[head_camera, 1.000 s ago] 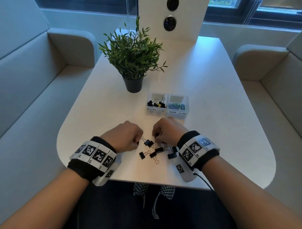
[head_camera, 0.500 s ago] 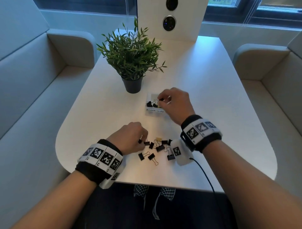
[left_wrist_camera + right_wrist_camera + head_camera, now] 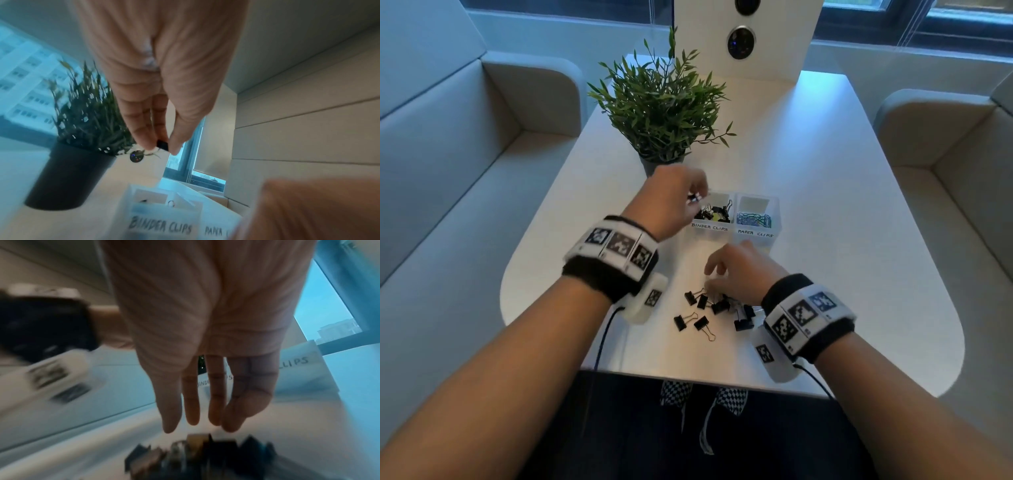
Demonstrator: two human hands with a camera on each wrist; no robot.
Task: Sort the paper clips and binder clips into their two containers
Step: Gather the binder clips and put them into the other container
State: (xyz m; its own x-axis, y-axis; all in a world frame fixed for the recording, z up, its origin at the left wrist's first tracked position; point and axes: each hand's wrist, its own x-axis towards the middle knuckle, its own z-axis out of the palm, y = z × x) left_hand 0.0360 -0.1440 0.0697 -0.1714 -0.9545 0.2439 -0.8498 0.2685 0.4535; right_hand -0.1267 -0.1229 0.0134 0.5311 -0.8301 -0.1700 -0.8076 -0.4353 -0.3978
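White table [image 3: 825, 212], small black binder clips [image 3: 709, 313]

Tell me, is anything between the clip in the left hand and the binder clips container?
Nothing visible is. The left hand pinches a black binder clip beside the open-topped binder clips container, near its left edge. The plant stands behind, off the path.

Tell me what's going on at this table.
A person is sorting clips by hand. The left hand pinches a black binder clip beside the container labelled BINDER CLIPS, which already holds several. The right hand, fingers relaxed and empty, reaches over the loose binder clips lying on the table. The container labelled PAPER CLIPS next to it holds coloured paper clips.
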